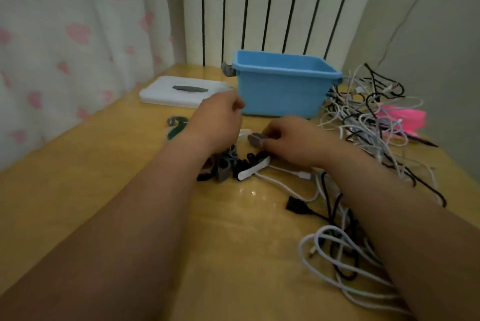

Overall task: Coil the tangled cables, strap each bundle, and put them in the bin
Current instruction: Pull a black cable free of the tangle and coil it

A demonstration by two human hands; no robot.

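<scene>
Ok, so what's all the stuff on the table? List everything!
bin: one, blue, back of table
lid: one, white, grey handle, left of bin
cable tangle: one heap, white and black, right of bin
pink thing: one, pink, beside the tangle, too blurred to name
loose cables: several, white and black, near right
strap pile: one, black, grey, white, middle
green strap: one, left of the pile
table: one, yellow wood
curtain: one, white with pink hearts, left
radiator: one, white, behind bin
left hand: one, over the strap pile, grip unclear
right hand: one, fingers pinching a grey strap
</scene>
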